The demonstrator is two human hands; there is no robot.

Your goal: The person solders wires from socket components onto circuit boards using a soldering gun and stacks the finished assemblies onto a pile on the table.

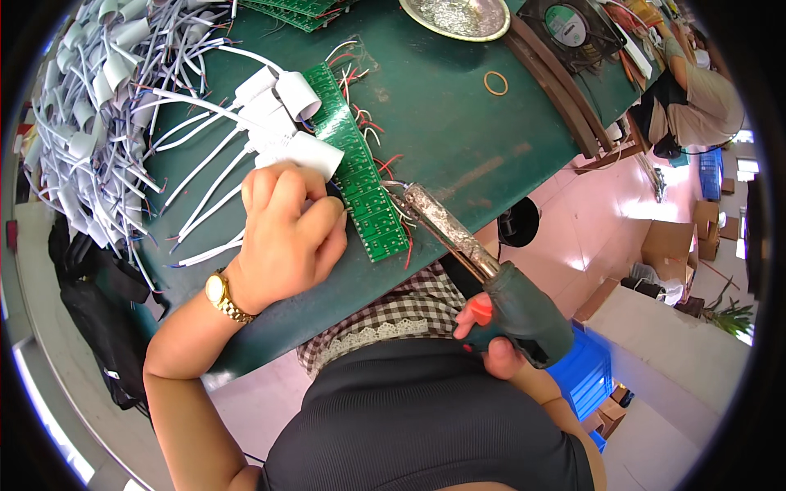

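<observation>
While the dark handle of a soldering iron [503, 286] is gripped by the right hand [491, 344], its metal barrel is pointed up and to the left, toward the right edge of a green circuit board [354, 168]. Whether the tip touches the board cannot be told. The board, a long narrow strip, is laid slightly aslant on a dark green table [442, 123] in front of the person. Red and white wires [391, 164] are spread along its right edge.

Near the board's left edge, the left hand [291, 225] is held with its fingers curled, just beside the nearest of several white sockets [315, 155]; whether anything is pinched between the fingertips cannot be told. A gold-coloured watch [217, 289] is worn on the left wrist. White cables [201, 168] are trailed leftward from the sockets, near a large white heap [98, 106] of similar pieces.

Farther back on the table, a metal bowl [471, 37], a rubber band [486, 82], brown strips [553, 86] and a black fan [566, 29] are placed. At the upper right, another person [708, 106] is partly seen.
</observation>
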